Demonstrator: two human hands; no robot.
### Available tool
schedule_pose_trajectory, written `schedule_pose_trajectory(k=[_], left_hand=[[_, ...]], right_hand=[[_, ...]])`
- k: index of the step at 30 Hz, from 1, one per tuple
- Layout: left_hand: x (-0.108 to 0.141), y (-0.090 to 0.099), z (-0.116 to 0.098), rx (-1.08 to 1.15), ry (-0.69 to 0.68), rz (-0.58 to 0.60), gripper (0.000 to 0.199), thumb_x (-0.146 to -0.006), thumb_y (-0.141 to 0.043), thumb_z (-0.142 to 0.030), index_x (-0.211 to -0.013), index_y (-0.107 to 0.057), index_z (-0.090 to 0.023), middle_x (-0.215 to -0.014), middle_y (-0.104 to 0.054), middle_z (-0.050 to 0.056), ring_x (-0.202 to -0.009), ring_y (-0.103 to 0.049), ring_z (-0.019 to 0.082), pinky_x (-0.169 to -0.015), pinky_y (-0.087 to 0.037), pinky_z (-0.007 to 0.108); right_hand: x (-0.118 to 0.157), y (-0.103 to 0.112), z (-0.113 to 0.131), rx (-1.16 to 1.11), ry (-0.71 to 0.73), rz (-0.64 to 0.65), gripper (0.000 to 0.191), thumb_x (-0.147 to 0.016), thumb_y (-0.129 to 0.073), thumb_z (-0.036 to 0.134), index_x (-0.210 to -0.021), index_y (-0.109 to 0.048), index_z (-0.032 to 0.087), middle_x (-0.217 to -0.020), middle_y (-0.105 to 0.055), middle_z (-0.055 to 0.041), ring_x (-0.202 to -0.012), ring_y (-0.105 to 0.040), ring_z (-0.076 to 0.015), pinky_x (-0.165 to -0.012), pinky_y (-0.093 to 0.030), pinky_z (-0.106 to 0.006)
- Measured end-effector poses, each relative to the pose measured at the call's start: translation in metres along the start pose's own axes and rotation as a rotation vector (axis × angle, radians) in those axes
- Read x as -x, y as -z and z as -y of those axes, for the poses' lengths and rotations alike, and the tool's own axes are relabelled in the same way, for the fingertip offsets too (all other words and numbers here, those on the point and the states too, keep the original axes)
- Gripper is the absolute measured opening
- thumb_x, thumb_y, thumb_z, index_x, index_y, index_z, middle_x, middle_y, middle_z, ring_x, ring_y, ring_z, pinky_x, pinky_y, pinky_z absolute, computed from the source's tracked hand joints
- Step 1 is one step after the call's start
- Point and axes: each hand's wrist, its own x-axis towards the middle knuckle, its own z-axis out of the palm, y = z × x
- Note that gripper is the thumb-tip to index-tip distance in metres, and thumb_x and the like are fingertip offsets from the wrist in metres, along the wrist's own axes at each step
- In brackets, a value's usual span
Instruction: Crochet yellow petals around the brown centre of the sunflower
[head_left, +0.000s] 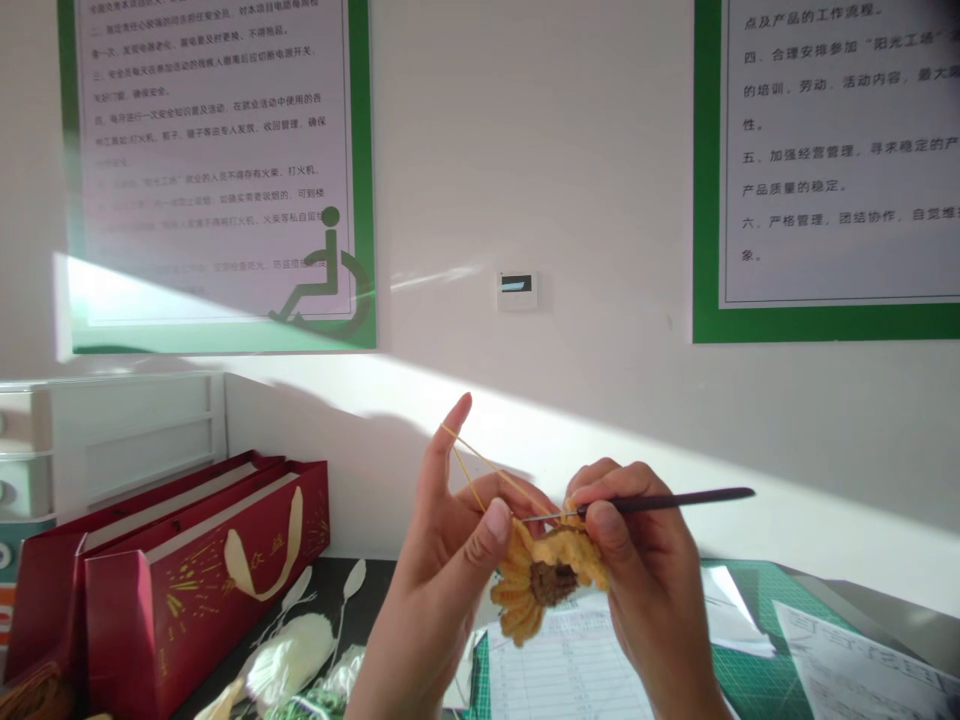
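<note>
A yellow crocheted flower (523, 590) with a brown centre hangs between my hands, above the desk. My left hand (450, 540) pinches its upper left edge between thumb and fingers, and yellow yarn (480, 462) runs over the raised index finger. In my right hand (637, 560) is a crochet hook (675, 499) with a dark handle, held nearly level. Its thin metal shaft points left and reaches the flower's top edge by my left thumb. The right fingers also touch the flower's right side. The hook's very tip is too small to make out.
Two dark red gift bags (124, 620) stand at the left before white drawers (150, 425). White yarn (292, 655) lies beside them. Printed papers (562, 660) rest on a green cutting mat (757, 680). Behind is a wall with green-framed posters (364, 200) and a small control panel (517, 291).
</note>
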Motion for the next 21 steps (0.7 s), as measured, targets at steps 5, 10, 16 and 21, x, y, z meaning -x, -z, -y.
schedule_pose_trajectory(k=[5,10,16,21], left_hand=[[-0.002,-0.001,0.002,-0.117,0.019,-0.105,0.092,-0.091,-0.077,-0.016,-0.162,-0.023,-0.038,-0.081,-0.070,0.000,-0.071,-0.065,0.017,-0.065,-0.055,0.028],[-0.005,0.004,0.007,-0.192,0.015,-0.180,0.098,-0.080,-0.085,-0.009,-0.159,-0.032,-0.029,-0.071,-0.068,-0.002,-0.064,-0.063,0.016,-0.062,-0.055,0.026],[-0.007,0.008,0.012,-0.271,-0.130,-0.270,0.081,-0.085,-0.082,-0.015,-0.153,-0.040,-0.029,-0.070,-0.068,-0.003,-0.064,-0.061,0.014,-0.061,-0.054,0.023],[-0.011,0.016,0.008,-0.259,-0.196,-0.364,0.083,-0.081,-0.085,-0.014,-0.150,-0.041,-0.029,-0.069,-0.071,-0.002,-0.066,-0.066,0.016,-0.063,-0.057,0.025]], right_hand=[[-0.005,0.004,-0.001,0.124,0.046,0.076,0.008,-0.095,-0.069,0.027,-0.088,-0.071,0.025,-0.079,-0.063,-0.0002,-0.073,-0.060,-0.0142,-0.063,-0.047,-0.025],[-0.007,0.005,-0.004,0.171,-0.169,0.114,0.019,-0.091,-0.074,0.038,-0.082,-0.071,0.022,-0.076,-0.065,-0.0006,-0.068,-0.059,-0.0142,-0.060,-0.046,-0.026],[-0.012,0.018,-0.004,0.119,-0.311,0.229,0.034,-0.095,-0.065,0.054,-0.107,-0.076,0.024,-0.099,-0.074,-0.0067,-0.095,-0.070,-0.0206,-0.080,-0.056,-0.030],[-0.014,0.030,-0.004,0.108,-0.405,0.356,0.030,-0.095,-0.068,0.047,-0.117,-0.071,0.026,-0.118,-0.075,-0.0091,-0.111,-0.071,-0.0240,-0.098,-0.057,-0.040]])
